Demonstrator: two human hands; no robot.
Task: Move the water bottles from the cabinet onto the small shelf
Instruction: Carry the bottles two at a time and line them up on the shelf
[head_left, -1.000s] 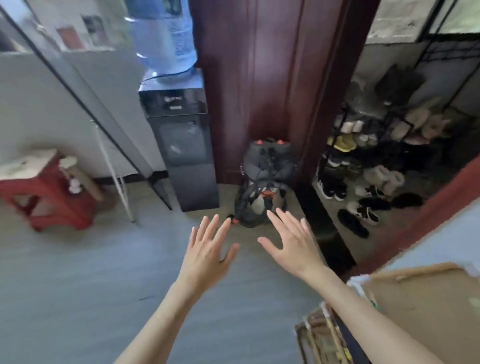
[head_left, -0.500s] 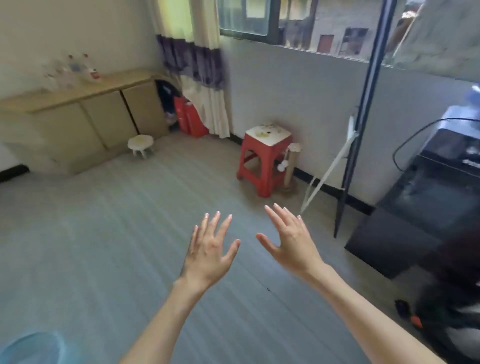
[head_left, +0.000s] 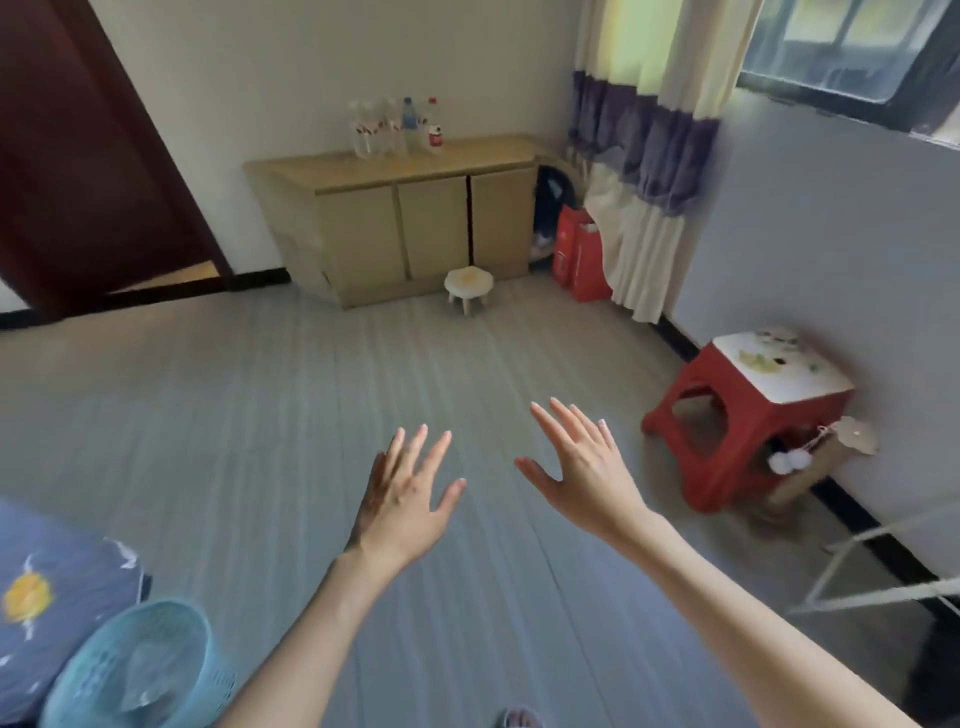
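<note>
— Item one, hands?
— My left hand (head_left: 402, 501) and right hand (head_left: 582, 470): fingers spread, holding nothing, apart.
— Water bottles (head_left: 395, 127)?
— Clustered upright atop the far cabinet (head_left: 415, 218).

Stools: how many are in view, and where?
2. A small white stool stands on the floor before the wooden cabinet. A red plastic stool with a white top stands by the right wall. Nothing suggests more, though the frame crops the room.

Clear plastic water bottles (head_left: 395, 127) stand on the matt, pale wood cabinet (head_left: 415, 218). Right of the cabinet, a glossy red plastic stool (head_left: 748, 415); before it, matt grey plank floor (head_left: 260, 415).
</note>
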